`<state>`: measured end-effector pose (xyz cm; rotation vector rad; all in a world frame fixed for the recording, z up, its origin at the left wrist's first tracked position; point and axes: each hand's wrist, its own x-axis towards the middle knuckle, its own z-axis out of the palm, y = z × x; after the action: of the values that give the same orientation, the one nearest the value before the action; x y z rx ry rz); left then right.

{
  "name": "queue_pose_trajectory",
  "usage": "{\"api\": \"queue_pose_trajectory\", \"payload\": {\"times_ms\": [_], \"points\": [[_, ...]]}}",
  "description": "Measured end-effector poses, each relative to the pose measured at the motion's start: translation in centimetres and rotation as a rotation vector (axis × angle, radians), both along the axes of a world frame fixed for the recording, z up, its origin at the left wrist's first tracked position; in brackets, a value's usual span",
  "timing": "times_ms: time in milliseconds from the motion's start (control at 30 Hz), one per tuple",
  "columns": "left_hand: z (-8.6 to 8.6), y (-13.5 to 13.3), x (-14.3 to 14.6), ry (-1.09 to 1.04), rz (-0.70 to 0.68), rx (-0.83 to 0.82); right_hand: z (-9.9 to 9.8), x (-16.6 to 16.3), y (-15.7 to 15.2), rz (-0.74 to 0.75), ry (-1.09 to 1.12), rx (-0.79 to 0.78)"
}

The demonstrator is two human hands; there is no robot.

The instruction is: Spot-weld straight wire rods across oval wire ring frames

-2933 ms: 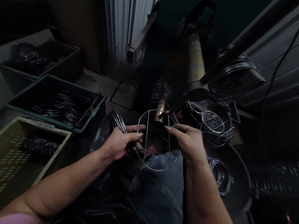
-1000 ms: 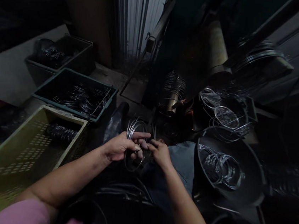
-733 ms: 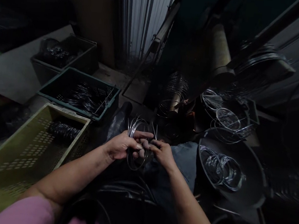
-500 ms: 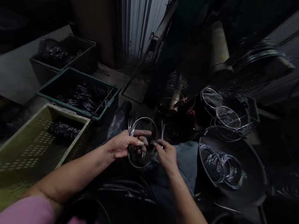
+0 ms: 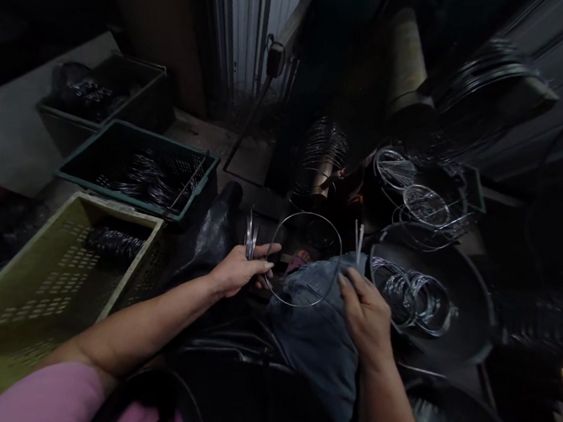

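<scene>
My left hand (image 5: pixel 235 273) is closed around a bundle of thin metal wire rings (image 5: pixel 251 235), which stand edge-on above the thumb. A single larger-looking wire ring (image 5: pixel 310 214) faces me, its left side at the left fingertips. On its right side, the ring comes close to the fingertips of my right hand (image 5: pixel 365 314); whether they touch it I cannot tell. Two thin pale rods (image 5: pixel 359 243) stick up from the right hand's closed fingers. Below the ring lies a leg in blue jeans (image 5: pixel 309 328).
To the left stand a yellow crate (image 5: pixel 67 269) with a wire coil and a green crate (image 5: pixel 117 194) of dark wire pieces. On the right, a dark basin (image 5: pixel 475 312) holds wire rings (image 5: pixel 423 303). Ahead, coiled wire (image 5: pixel 326 145) hangs around a wooden roller.
My right hand has moved right, away from the left, with the rods. One wire ring now stands apart to the right of the bundle in my left hand. The view has shifted slightly.
</scene>
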<state>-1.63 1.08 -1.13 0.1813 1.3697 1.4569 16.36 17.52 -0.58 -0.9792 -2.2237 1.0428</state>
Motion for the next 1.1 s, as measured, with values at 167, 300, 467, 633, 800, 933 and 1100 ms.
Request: {"api": "queue_pose_trajectory", "payload": {"times_ms": [167,300,467,633,800,933,1100], "points": [[0.4,0.4,-0.3,-0.019,-0.001,0.018,1.9,2.3,-0.1,0.002,0.139,-0.366],[0.6,0.9,-0.3,-0.032,0.014,0.037,2.6,1.0,-2.2,0.079,0.202,-0.435],[1.4,1.3,-0.4,-0.044,0.031,0.056,3.5,-2.6,-5.0,0.441,0.038,0.022],[2.2,1.2,-0.8,-0.036,0.053,0.105,4.7,-4.2,-6.1,0.611,-0.215,0.376],[2.7,1.4,-0.7,-0.073,0.043,0.123,3.6,-4.9,-6.2,0.574,-0.285,0.587],[3.2,1.7,-0.4,-0.118,0.033,0.134,2.8,-5.4,-6.3,0.547,-0.313,0.578],[3.6,2.4,-0.5,-0.082,0.036,0.140,3.1,-5.4,-5.6,0.528,-0.334,0.620]]}}
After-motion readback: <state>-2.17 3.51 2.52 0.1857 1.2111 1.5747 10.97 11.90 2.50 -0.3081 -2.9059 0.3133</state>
